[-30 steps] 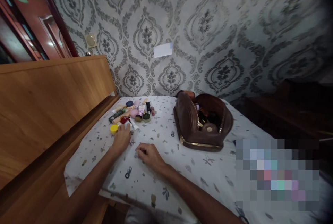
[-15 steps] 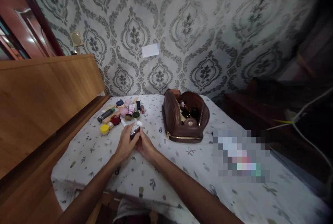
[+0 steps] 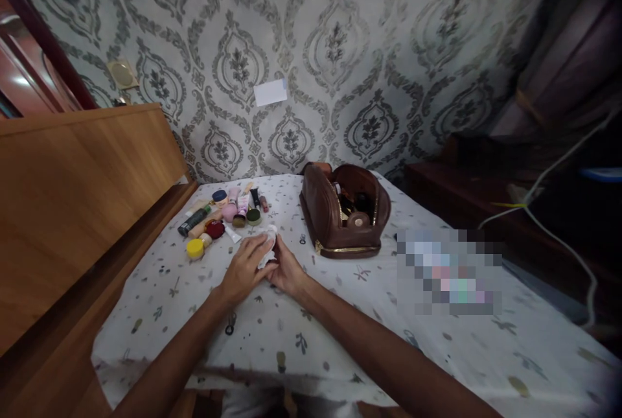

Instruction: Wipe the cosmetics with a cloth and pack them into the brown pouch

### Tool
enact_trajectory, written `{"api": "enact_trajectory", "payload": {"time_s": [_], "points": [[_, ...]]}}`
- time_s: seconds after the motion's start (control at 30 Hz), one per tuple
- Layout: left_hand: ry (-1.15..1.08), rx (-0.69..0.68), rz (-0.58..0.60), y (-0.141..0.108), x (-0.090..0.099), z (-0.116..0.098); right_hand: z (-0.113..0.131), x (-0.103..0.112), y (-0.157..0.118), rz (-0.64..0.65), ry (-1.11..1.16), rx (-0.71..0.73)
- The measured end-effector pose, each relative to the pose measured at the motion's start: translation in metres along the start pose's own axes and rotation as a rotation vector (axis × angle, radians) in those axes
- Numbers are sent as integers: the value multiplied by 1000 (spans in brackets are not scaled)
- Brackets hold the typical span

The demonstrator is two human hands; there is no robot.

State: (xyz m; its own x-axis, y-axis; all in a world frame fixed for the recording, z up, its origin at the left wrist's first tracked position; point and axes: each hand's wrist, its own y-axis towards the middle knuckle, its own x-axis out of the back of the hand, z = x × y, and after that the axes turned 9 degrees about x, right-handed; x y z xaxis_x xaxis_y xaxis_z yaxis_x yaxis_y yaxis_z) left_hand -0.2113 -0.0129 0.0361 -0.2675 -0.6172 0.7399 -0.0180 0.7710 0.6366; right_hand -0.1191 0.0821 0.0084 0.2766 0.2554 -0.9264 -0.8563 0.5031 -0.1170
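Over the near middle of the cloth, my two hands meet around a crumpled white tissue [image 3: 267, 256]. My left hand [image 3: 243, 270] curls over it from the left, fingers bent. From the other side my right hand [image 3: 290, 270] is closed against the same tissue; whatever lies inside the wad is hidden by the fingers. Just beyond my left hand is a small white tube [image 3: 232, 234]. A dark red round item [image 3: 215, 229] and a yellow-lidded jar [image 3: 195, 249] sit further left. An open brown leather toiletry bag [image 3: 323, 230] stands to the right with dark items inside.
Several cosmetics are bunched at the back left, among them a dark tube [image 3: 194, 221], a blue-lidded jar [image 3: 220, 197] and a green-lidded jar [image 3: 253, 216]. A wooden panel [image 3: 97, 165] borders the left side. A blurred-out patch [image 3: 447, 272] covers something on the right.
My hands have shifted slightly right and closer in. A dark glossy item that showed between them is now out of sight behind the tissue and fingers. The view has tilted a little.
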Motion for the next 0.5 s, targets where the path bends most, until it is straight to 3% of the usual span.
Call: {"api": "enact_trajectory", "payload": {"time_s": [0.23, 0.5], "points": [[63, -2, -202, -2, -5, -3, 6, 3, 5, 25, -12, 54], [1, -13, -174, -13, -2, 6, 7, 0, 0, 18, -206, 150]]}}
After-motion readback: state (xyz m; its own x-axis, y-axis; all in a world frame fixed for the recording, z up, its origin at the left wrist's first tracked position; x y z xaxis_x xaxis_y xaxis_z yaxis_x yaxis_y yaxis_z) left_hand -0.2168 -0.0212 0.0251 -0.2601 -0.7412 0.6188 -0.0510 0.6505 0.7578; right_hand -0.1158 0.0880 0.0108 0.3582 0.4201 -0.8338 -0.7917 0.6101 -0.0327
